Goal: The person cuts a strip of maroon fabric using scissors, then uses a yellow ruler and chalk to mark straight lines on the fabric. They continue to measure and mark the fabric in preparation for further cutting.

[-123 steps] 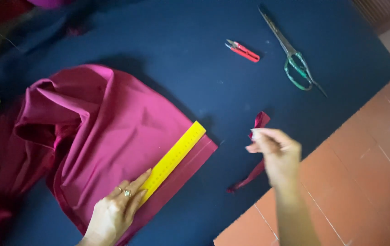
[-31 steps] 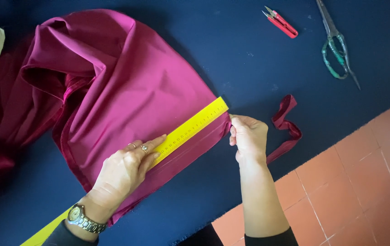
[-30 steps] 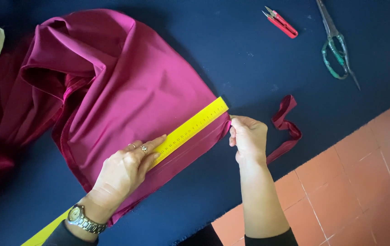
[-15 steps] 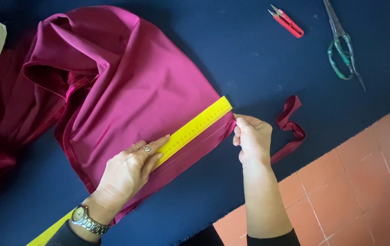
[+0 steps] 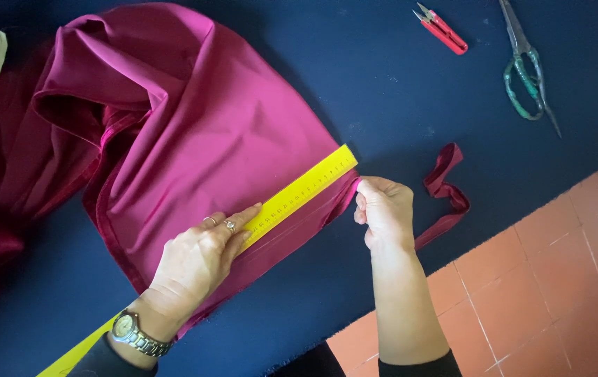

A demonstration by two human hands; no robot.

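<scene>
From my feed I see a counter [image 5: 382,77] covered in dark navy cloth filling most of the view, and a floor [image 5: 550,279] of orange-red square tiles with pale grout at lower right, evenly lit.

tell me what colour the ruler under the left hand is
Yellow. The ruler shows best in the head view.

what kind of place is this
Probably a home sewing or tailoring spot: magenta cloth lies on a dark blue cloth over a tiled floor, with a yellow ruler and scissors.
</scene>
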